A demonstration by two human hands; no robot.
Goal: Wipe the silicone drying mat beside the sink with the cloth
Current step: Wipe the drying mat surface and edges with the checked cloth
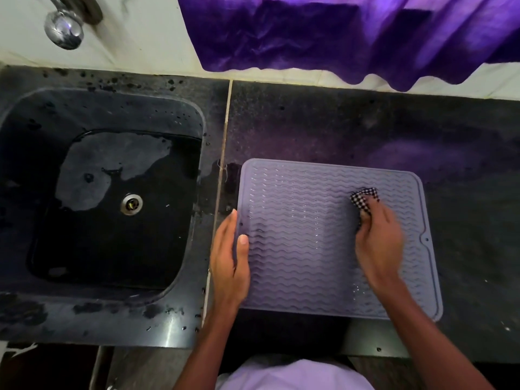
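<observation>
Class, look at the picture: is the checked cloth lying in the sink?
No, the right hand grips the cloth on the drying mat, beside the sink.

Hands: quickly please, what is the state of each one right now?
Left hand: open, fingers straight, resting on the left edge of the mat.
Right hand: closed, gripping the cloth on the mat.

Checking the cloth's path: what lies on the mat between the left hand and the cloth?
Head view: only bare ribbed mat, with a few water drops, between the left hand and the cloth in the right hand.
</observation>
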